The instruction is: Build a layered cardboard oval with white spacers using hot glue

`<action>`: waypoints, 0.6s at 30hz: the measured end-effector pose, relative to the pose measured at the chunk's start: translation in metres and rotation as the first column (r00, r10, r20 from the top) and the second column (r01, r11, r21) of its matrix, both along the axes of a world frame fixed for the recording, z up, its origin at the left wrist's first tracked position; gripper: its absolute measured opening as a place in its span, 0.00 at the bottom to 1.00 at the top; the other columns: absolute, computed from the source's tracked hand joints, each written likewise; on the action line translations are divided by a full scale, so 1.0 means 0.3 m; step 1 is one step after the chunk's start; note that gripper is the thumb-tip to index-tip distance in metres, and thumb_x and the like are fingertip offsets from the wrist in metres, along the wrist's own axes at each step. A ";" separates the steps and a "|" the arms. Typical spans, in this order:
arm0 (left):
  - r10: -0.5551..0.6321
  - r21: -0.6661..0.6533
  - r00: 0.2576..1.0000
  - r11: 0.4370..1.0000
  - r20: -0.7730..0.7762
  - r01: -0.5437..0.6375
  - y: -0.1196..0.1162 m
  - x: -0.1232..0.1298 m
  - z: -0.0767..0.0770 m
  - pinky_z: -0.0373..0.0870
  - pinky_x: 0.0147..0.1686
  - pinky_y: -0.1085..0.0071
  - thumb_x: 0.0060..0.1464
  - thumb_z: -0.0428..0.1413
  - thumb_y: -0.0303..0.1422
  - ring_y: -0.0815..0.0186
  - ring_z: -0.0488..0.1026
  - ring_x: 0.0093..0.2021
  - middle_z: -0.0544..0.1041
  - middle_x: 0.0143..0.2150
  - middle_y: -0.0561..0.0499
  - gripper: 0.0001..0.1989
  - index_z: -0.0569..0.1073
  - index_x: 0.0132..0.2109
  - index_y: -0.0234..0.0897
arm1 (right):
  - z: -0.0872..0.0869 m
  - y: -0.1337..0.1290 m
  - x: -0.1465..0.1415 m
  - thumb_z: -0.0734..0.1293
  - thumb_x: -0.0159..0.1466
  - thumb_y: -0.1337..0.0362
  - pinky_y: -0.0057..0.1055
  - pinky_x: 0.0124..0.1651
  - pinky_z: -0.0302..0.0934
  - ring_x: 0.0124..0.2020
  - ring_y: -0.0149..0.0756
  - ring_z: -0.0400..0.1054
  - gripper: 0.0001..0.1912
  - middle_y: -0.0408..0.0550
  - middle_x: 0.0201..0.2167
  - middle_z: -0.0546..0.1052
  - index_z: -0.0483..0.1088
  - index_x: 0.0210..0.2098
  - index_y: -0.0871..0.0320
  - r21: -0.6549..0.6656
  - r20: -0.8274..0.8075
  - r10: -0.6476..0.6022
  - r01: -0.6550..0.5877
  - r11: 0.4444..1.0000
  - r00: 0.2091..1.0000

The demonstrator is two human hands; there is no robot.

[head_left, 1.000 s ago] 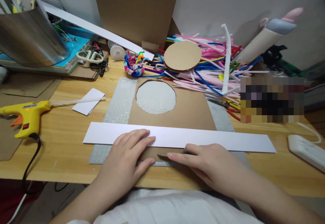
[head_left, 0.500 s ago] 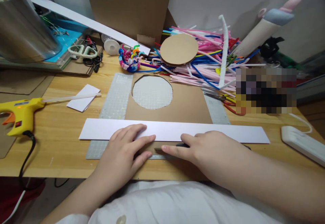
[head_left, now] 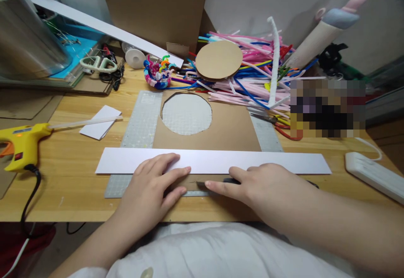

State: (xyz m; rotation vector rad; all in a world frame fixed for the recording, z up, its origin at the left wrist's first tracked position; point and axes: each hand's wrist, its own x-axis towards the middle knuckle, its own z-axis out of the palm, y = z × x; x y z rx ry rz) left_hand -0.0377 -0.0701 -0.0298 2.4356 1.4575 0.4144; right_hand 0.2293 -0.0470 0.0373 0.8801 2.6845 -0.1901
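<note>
Wooden worktop [head_left: 78, 185] carries cardboard [head_left: 233, 131] with a round hole already cut, while the left hand [head_left: 151, 189] lies spread, pressing the white strip [head_left: 214, 161] beneath it, and the right hand [head_left: 261, 185] pinches a knife [head_left: 217, 182] along its near edge, cut apparently unfinished.

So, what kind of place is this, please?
Probably a home craft desk: a wooden table holds a yellow glue gun, a heap of coloured pipe cleaners, and a cutting mat under cut cardboard.
</note>
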 end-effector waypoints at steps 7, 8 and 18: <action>-0.012 0.009 1.000 1.000 -0.009 0.012 -0.001 -0.004 -0.003 0.63 0.53 0.51 0.58 0.54 0.38 0.54 0.64 0.58 0.67 0.59 0.48 0.16 0.71 0.54 0.51 | -0.010 0.016 0.026 0.62 0.62 0.73 0.27 0.23 0.47 0.20 0.30 0.65 0.36 0.38 0.29 0.73 0.56 0.62 0.30 -0.124 -0.077 -0.136 0.126 0.984 0.988; -0.016 0.021 1.000 1.000 -0.008 0.016 -0.002 -0.005 -0.004 0.63 0.53 0.51 0.58 0.54 0.38 0.53 0.64 0.57 0.67 0.59 0.47 0.16 0.71 0.54 0.51 | -0.009 0.022 0.029 0.61 0.64 0.72 0.27 0.25 0.49 0.22 0.31 0.67 0.33 0.38 0.30 0.75 0.57 0.61 0.30 -0.175 -0.099 -0.164 0.145 0.974 0.981; -0.211 0.058 0.977 0.975 -0.033 0.213 -0.012 0.000 0.005 0.62 0.50 0.56 0.60 0.51 0.28 0.57 0.65 0.53 0.70 0.55 0.49 0.19 0.71 0.54 0.54 | -0.039 0.022 0.104 0.57 0.70 0.64 0.40 0.61 0.56 0.60 0.39 0.62 0.23 0.42 0.61 0.66 0.58 0.63 0.43 -0.551 -0.364 -0.528 0.280 0.786 0.768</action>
